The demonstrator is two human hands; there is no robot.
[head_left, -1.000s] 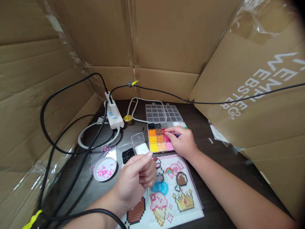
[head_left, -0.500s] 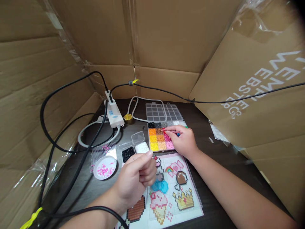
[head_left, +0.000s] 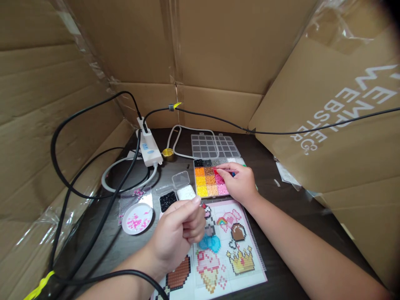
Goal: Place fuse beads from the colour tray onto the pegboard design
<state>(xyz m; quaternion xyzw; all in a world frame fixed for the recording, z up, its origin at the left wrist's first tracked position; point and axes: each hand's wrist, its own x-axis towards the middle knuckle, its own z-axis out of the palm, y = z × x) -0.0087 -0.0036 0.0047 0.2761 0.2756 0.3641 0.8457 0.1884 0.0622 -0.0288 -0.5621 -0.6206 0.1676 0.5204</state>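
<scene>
My right hand (head_left: 239,181) pinches a pair of thin tweezers (head_left: 229,170) over a compartment box of beads (head_left: 201,180). The tweezers' tips are at the brown and red compartments; whether a bead is between them is too small to tell. Orange, yellow, brown, pink, black and grey beads fill the visible compartments, and the hand covers those on the right. My left hand (head_left: 183,229) is curled into a fist above the pattern sheet (head_left: 229,285), its thumb on top. Nothing shows in that fist. On the sheet are pixel pictures of a crown, an ice cream and a rainbow.
Small boxes of black beads (head_left: 168,201) and white beads (head_left: 186,192) stand left of the compartment box. A white dish (head_left: 137,218) holds pink beads, partly over a clear pegboard (head_left: 125,200). Black cables (head_left: 103,216) run from a power strip (head_left: 150,146). Cardboard walls (head_left: 218,50) surround the table.
Both hands stay almost in place. The tweezers remain over the compartment box, and the view has shifted very slightly.
</scene>
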